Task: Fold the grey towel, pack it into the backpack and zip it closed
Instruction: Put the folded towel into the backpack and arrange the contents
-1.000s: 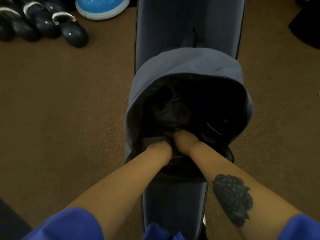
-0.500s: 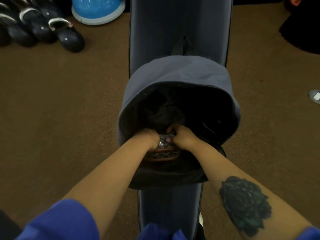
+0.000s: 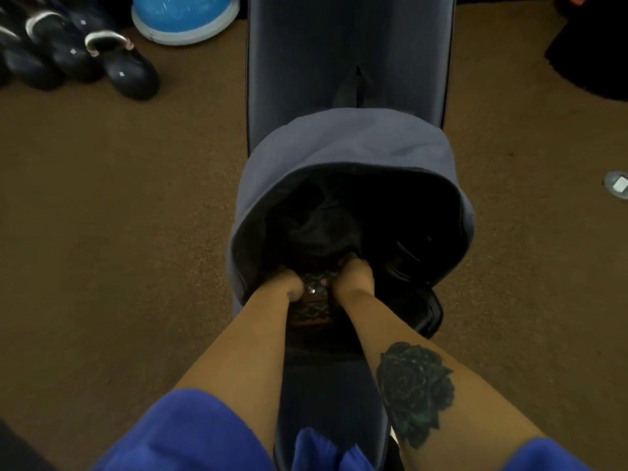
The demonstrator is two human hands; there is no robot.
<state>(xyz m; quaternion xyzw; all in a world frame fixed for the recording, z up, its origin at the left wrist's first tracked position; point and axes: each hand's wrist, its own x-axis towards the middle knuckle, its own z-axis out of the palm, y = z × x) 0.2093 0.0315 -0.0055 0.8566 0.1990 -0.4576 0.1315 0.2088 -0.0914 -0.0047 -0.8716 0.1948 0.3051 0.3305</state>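
The grey backpack (image 3: 343, 141) lies on a dark padded bench (image 3: 339, 42) with its main opening gaping toward me. Both of my hands are at the near edge of that opening. My left hand (image 3: 287, 283) and my right hand (image 3: 356, 277) are closed side by side on a folded dark bundle with a zigzag pattern (image 3: 311, 309), which looks like the towel. Its far part is hidden in the dark interior. A ring glints between my hands.
Dark crumpled fabric and a black rounded item (image 3: 407, 260) sit inside the bag. On the brown carpet, kettlebells (image 3: 119, 69) and a blue dome (image 3: 183, 15) stand at the far left, a dark shape (image 3: 591, 45) at the far right, and a small silver disc (image 3: 616, 185) at the right.
My hands have drawn back a little from deep in the opening, and the patterned bundle has come into view between them. The backpack stays put on the bench.
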